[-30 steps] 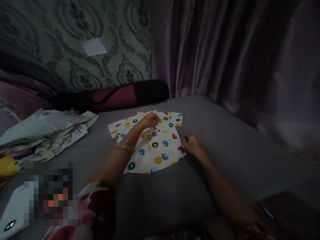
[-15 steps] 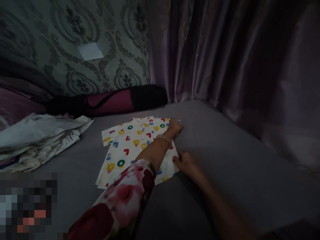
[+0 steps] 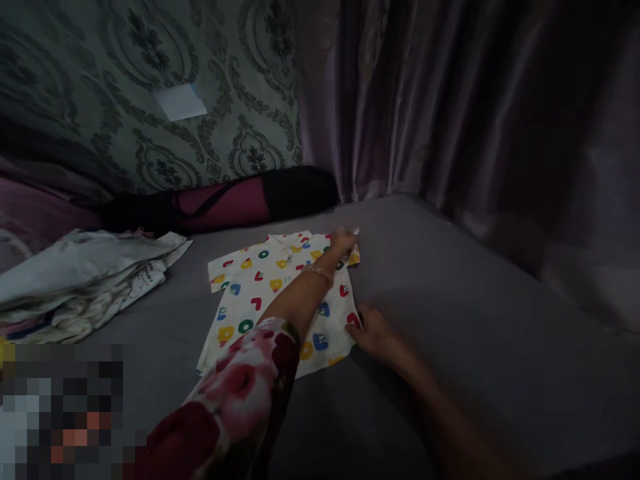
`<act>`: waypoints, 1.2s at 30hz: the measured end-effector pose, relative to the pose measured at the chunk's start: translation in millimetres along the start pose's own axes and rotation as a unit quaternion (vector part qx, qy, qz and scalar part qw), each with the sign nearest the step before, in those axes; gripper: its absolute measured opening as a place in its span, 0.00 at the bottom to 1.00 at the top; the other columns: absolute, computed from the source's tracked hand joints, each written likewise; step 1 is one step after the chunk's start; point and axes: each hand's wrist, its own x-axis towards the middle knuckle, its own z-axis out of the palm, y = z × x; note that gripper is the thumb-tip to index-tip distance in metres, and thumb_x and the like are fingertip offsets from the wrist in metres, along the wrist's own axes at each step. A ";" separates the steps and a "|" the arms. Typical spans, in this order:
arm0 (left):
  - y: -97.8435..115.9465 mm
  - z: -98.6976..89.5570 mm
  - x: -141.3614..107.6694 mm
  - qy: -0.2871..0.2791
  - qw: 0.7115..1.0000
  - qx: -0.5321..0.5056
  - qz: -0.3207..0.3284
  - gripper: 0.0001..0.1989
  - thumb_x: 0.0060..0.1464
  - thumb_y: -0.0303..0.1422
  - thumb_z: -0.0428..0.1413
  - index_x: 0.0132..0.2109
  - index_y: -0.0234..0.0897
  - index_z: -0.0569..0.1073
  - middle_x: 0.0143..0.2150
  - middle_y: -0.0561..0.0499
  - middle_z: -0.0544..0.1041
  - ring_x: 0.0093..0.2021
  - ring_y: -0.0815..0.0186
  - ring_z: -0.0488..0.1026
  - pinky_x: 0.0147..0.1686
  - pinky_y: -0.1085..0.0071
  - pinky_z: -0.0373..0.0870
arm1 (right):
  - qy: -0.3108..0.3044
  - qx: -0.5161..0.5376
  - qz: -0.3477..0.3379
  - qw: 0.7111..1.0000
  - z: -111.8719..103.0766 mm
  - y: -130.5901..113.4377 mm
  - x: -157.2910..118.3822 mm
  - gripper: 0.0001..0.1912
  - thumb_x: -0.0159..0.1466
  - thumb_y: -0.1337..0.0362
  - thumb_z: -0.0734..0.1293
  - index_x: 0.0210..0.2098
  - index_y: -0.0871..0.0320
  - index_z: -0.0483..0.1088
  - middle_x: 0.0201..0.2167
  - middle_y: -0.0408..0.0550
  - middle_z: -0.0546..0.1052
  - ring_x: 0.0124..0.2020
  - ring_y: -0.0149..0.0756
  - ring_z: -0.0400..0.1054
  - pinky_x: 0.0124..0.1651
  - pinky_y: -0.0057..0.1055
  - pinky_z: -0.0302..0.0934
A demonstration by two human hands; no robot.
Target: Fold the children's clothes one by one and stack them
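Looking at a small white shirt [image 3: 273, 267] with bright letter prints, spread out flat on the grey sheet [image 3: 440, 320], with the collar [image 3: 289, 239] at the far end. Got the left hand [image 3: 345, 243] stretched across to the right-side sleeve [image 3: 355, 257] with fingers curled, but honestly can't tell if actually gripping cloth or just pressing on it, too dark and blurry. Way clearer with the right hand [image 3: 374, 332]: pinched narrow on the lower right side edge of the shirt, with the thumb on top. For doing this bit well, would go for small, firm pinches at both spots and catch every layer together, otherwise likely to end up with front and back slipping apart. Aim for light, even tension between the two, no yanking. Also watch the left forearm [image 3: 290, 303], right over the printed front; better held up clear of it, or else risk rubbing in wrinkles. No need to fuss over the pile of clothes [image 3: 85, 277], well off to the left.
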 end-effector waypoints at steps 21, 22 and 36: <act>-83.3 -134.5 -42.4 0.052 0.910 -0.377 -0.168 0.03 0.49 0.24 0.55 0.33 0.34 0.69 0.21 0.52 0.72 0.23 0.69 0.72 0.29 0.73 0.74 | 0.019 -0.003 -0.155 0.988 19.7 -26.9 -14.9 0.13 0.64 0.69 0.61 0.49 0.58 0.65 0.45 0.51 0.74 0.45 0.37 0.68 0.48 0.30 0.57; -88.4 -135.6 -44.2 0.060 0.906 -0.380 -0.175 0.03 0.48 0.24 0.55 0.33 0.34 0.69 0.21 0.53 0.71 0.22 0.70 0.71 0.29 0.73 0.74 | 0.023 -0.011 -0.168 0.986 21.5 -27.7 -15.9 0.14 0.63 0.70 0.61 0.49 0.59 0.65 0.45 0.51 0.73 0.46 0.37 0.67 0.49 0.30 0.57; -119.7 -134.7 -62.1 0.074 0.926 -0.335 -0.157 0.08 0.48 0.28 0.62 0.35 0.33 0.70 0.24 0.54 0.72 0.26 0.70 0.72 0.32 0.73 0.73 | -0.025 -0.112 -0.294 0.949 27.5 -25.9 -23.4 0.17 0.57 0.79 0.59 0.42 0.59 0.71 0.40 0.51 0.72 0.45 0.39 0.64 0.48 0.31 0.58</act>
